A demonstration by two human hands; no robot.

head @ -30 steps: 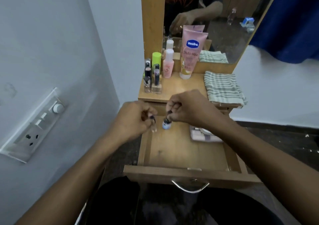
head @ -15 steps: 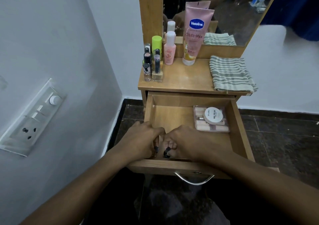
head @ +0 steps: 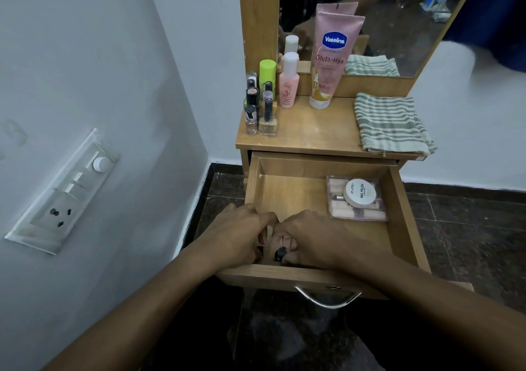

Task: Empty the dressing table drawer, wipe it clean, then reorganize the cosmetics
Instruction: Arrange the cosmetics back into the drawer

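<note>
Drawer (head: 404, 217) front corner holds both hands, left hand (head: 236, 237) and right hand (head: 310, 237) touching, each curled around what look like small upright nail polish bottles (head: 280, 254), with the cosmetics case (head: 367, 214) beyond to the right.

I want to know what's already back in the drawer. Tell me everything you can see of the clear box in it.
The clear box is a flat, see-through plastic case lying level in the drawer's back right corner. Pale pink tube-like items lie side by side inside. A round white tub printed "NAIL POLISH" sits on its lid. Neither hand touches it.
</note>
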